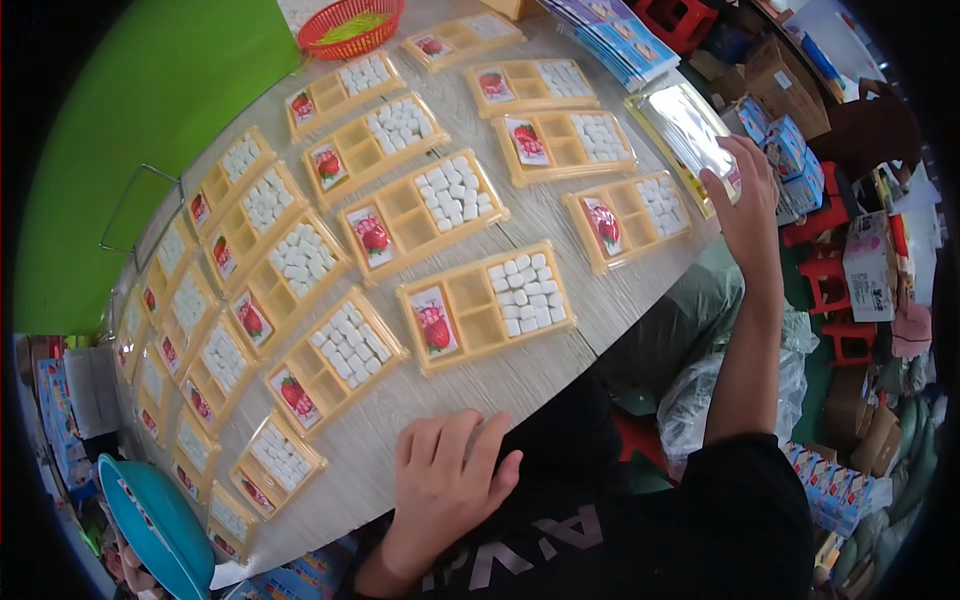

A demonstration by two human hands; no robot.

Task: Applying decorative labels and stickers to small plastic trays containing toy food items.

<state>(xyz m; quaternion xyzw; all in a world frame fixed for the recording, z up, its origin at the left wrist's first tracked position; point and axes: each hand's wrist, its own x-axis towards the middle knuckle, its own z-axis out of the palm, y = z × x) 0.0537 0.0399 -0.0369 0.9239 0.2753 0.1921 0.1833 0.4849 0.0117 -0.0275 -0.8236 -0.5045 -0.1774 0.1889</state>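
Observation:
My left hand (450, 470) rests at the table's near edge, palm down, its fingers loosely spread and holding nothing. Farther right, my right hand (748, 200) reaches to a stack of shiny flat packs (680, 125) with yellow borders. Its thumb and fingers close round the near right corner of the top one. Just beyond my left hand lies a cream plastic tray (410, 290) with small white pillow-shaped pieces (525, 293), a strawberry-printed card (433, 322) and two bare small compartments. Several trays like it lie in slanting rows across the table.
A red basket (340, 45) with yellow-green strips stands at the far edge, and blue printed sheets (615, 40) are piled at far right. A teal basin (155, 525) is at lower left. Cardboard boxes (785, 85) and red stools (825, 280) crowd the floor at right.

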